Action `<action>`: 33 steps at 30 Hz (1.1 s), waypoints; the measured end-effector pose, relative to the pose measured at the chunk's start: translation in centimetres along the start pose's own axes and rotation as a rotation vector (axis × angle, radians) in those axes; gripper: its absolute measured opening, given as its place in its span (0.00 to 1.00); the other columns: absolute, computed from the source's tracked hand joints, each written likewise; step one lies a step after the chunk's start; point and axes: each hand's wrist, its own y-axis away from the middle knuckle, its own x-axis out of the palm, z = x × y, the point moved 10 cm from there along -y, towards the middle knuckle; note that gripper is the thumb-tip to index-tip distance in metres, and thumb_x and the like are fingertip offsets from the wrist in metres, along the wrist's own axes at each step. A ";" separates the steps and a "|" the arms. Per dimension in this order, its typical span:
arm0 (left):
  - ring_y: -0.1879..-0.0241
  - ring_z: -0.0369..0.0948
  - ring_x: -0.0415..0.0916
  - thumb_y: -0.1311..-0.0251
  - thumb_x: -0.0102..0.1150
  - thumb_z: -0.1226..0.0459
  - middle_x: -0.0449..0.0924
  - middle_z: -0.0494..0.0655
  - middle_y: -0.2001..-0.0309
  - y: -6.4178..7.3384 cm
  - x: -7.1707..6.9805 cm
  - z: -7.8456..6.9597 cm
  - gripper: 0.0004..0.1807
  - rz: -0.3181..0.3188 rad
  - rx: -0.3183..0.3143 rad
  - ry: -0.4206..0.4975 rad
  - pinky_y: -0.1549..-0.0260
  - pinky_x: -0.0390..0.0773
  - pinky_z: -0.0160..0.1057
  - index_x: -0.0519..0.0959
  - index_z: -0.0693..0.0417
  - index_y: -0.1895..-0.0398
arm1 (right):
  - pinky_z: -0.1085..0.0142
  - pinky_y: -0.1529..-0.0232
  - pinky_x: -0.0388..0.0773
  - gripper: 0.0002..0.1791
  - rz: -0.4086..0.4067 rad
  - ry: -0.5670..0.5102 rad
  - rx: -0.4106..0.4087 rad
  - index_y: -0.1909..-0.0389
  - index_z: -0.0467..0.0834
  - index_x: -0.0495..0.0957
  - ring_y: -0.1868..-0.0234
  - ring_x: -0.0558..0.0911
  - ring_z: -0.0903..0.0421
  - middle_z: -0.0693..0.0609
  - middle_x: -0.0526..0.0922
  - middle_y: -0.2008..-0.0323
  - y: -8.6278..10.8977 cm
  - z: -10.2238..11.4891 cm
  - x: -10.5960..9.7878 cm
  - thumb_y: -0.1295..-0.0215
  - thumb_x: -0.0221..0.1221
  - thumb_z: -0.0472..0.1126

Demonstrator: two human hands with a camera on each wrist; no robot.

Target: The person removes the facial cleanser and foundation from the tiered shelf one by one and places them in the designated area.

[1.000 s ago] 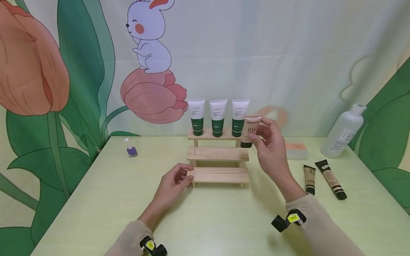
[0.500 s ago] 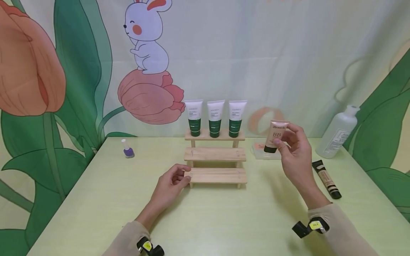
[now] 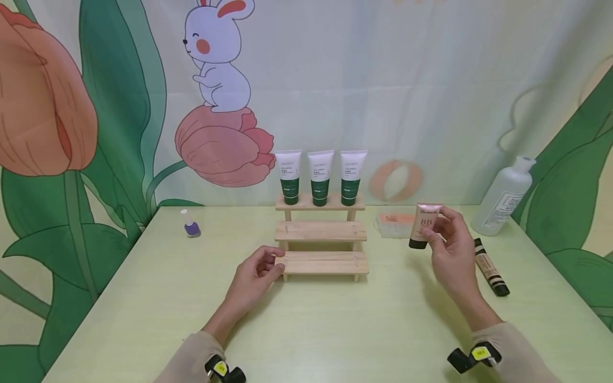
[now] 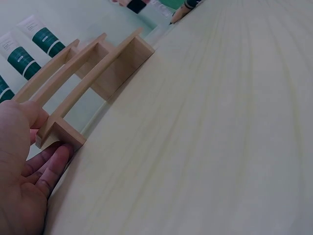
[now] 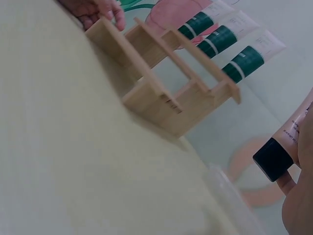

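My right hand (image 3: 454,255) pinches a pink BB cream tube (image 3: 424,225), black cap down, above the table to the right of the rack. In the right wrist view its black cap (image 5: 274,159) shows beside my fingers. My left hand (image 3: 255,275) grips the left end of the lowest step of a three-step wooden rack (image 3: 321,232), thumb over the step and fingers at its end in the left wrist view. Three white-and-green tubes stand caps down along the top step: a left one (image 3: 289,177), a middle one (image 3: 320,178) and a right one (image 3: 351,178).
A black-and-gold tube (image 3: 491,270) lies beyond my right hand. At the back right stands a white bottle (image 3: 506,198). A flat clear box with an orange label (image 3: 394,225) lies behind the BB cream tube. A purple nail polish bottle (image 3: 192,226) stands at the left.
My right hand has carried the BB cream tube from in front of the rack's top right to the right, then lower. It now hides the small gold tube. My left hand stays on the rack.
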 end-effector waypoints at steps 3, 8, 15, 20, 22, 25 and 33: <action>0.55 0.45 0.80 0.22 0.69 0.62 0.83 0.48 0.52 0.0 0.1 0.2 0.13 0.002 -0.011 -0.003 0.57 0.81 0.33 0.85 0.44 0.40 | 0.77 0.50 0.80 0.28 0.002 0.011 0.018 0.24 0.39 0.72 0.46 0.84 0.61 0.49 0.85 0.46 0.9 -1.0 0.1 0.22 0.62 0.24; 0.55 0.46 0.80 0.22 0.69 0.62 0.83 0.48 0.52 -0.1 0.1 0.2 0.12 0.005 -0.019 -0.004 0.57 0.81 0.33 0.84 0.42 0.40 | 0.78 0.54 0.80 0.28 -0.002 0.061 0.040 0.26 0.42 0.75 0.48 0.84 0.63 0.43 0.85 0.45 2.3 -2.5 0.4 0.23 0.66 0.26; 0.54 0.46 0.81 0.22 0.69 0.62 0.83 0.49 0.52 -0.1 0.1 0.2 0.12 0.007 -0.023 0.007 0.56 0.81 0.33 0.84 0.43 0.40 | 0.76 0.56 0.81 0.28 0.020 0.090 0.042 0.27 0.44 0.79 0.51 0.84 0.62 0.43 0.86 0.49 3.4 -3.3 1.0 0.25 0.70 0.30; 0.55 0.45 0.80 0.22 0.69 0.63 0.83 0.49 0.52 0.0 0.1 0.2 0.13 0.007 -0.019 0.001 0.56 0.81 0.32 0.85 0.44 0.40 | 0.75 0.60 0.82 0.28 0.039 0.091 0.054 0.30 0.44 0.79 0.54 0.85 0.60 0.44 0.85 0.52 3.6 -3.9 1.3 0.27 0.72 0.31; 0.55 0.45 0.80 0.22 0.69 0.63 0.83 0.50 0.52 0.0 0.1 0.0 0.13 0.007 -0.011 -0.001 0.57 0.81 0.32 0.85 0.45 0.39 | 0.75 0.62 0.83 0.28 0.049 0.099 0.057 0.30 0.43 0.79 0.55 0.85 0.60 0.44 0.85 0.52 3.7 -4.0 1.4 0.28 0.73 0.32; 0.56 0.45 0.79 0.22 0.69 0.63 0.83 0.50 0.52 0.1 0.1 -0.2 0.12 0.008 0.002 0.002 0.57 0.80 0.32 0.85 0.45 0.40 | 0.74 0.63 0.83 0.28 0.057 0.112 0.049 0.30 0.42 0.79 0.56 0.84 0.60 0.44 0.84 0.52 3.7 -4.2 1.5 0.29 0.74 0.33; 0.55 0.45 0.79 0.22 0.69 0.62 0.82 0.51 0.51 0.3 0.1 -0.4 0.12 0.014 0.005 0.015 0.57 0.79 0.32 0.85 0.46 0.39 | 0.79 0.63 0.81 0.28 0.061 0.213 0.070 0.30 0.39 0.82 0.57 0.82 0.60 0.42 0.85 0.52 3.7 -4.9 1.6 0.29 0.75 0.36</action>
